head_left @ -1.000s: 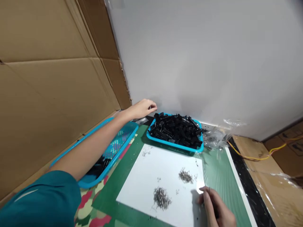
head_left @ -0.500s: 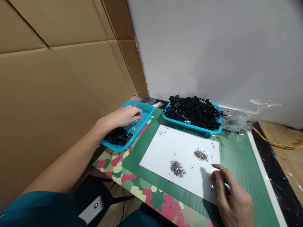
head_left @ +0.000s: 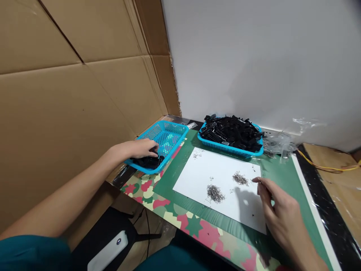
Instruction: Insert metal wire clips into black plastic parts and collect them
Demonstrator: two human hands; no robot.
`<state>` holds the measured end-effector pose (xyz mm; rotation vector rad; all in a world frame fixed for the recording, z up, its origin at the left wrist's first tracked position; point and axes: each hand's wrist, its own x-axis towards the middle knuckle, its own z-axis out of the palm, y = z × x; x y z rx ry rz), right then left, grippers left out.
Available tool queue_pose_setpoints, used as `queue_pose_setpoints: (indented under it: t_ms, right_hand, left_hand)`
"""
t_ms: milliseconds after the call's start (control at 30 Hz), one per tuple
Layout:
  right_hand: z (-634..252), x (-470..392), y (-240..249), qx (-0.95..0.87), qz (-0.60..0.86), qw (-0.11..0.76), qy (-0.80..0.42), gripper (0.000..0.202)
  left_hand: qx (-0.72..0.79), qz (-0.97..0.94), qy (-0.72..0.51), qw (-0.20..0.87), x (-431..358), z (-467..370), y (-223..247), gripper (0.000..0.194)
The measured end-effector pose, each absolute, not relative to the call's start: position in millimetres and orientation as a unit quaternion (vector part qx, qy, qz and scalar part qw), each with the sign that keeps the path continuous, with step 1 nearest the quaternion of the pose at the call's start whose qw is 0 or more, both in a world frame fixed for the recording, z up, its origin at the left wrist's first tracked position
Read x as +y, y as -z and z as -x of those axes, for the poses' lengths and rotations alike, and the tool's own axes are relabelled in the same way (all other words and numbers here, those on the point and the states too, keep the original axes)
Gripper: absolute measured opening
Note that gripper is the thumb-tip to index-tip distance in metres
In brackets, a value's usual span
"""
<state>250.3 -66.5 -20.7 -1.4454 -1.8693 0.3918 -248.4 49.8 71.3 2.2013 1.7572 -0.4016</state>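
My left hand [head_left: 143, 148] reaches into the left blue plastic basket [head_left: 180, 132], fingers curled at a black plastic part [head_left: 153, 150]. More black parts [head_left: 148, 162] lie beneath it at the near end. Above the right edge of a white sheet [head_left: 194, 177], my right hand [head_left: 279, 205] has its thumb and index finger pinched together. Whatever is between those fingertips is too small to make out. Close to them lies a pile of tiny bent metal pieces [head_left: 240, 178], with a larger pile [head_left: 215, 194] of the same nearer me.
A second blue basket [head_left: 225, 147], heaped with black parts [head_left: 231, 131], stands behind the sheet against the wall. Clear plastic wrap [head_left: 278, 145] and a yellow cable [head_left: 318, 165] lie to the right. Cardboard [head_left: 113, 90] walls the left side. Below, a white device [head_left: 108, 250] rests on a black stool.
My left hand has come down and nearer to me, onto the black parts in the left basket. My right hand has moved away from me, closer to the smaller pile. The view has shifted slightly.
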Motion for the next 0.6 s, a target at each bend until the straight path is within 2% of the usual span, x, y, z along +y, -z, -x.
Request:
queue_pose_setpoints:
  t_ms: [67, 133, 267, 467, 600]
  right_hand:
    - [-258.9, -53.1, 16.4, -0.726, 0.571, 0.348, -0.163, 0.030]
    - [-265.8, -39.6, 13.5, -0.738, 0.574, 0.295, -0.195, 0.032]
    - [-263.4, -23.4, 9.9, -0.768, 0.530, 0.237, -0.271, 0.033]
    - [-242.3, -26.9, 17.3, -0.754, 0.516, 0.248, -0.322, 0.024]
    - [-237.9, -28.8, 26.2, -0.746, 0.525, 0.255, -0.321, 0.023]
  left_hand:
    - [0.609, -0.767, 0.136, 0.149, 50.3, 249.0, -67.5, 0.024]
    - [0.609, -0.768, 0.132, 0.148, 51.2, 249.2, -65.9, 0.024]
    - [0.609, -0.770, 0.120, 0.147, 51.1, 248.8, -71.7, 0.031]
    - [0.613, -0.775, 0.074, 0.136, 43.4, 251.4, -95.7, 0.035]
    - [0.624, -0.777, 0.033, 0.075, 35.7, 249.1, -109.6, 0.031]
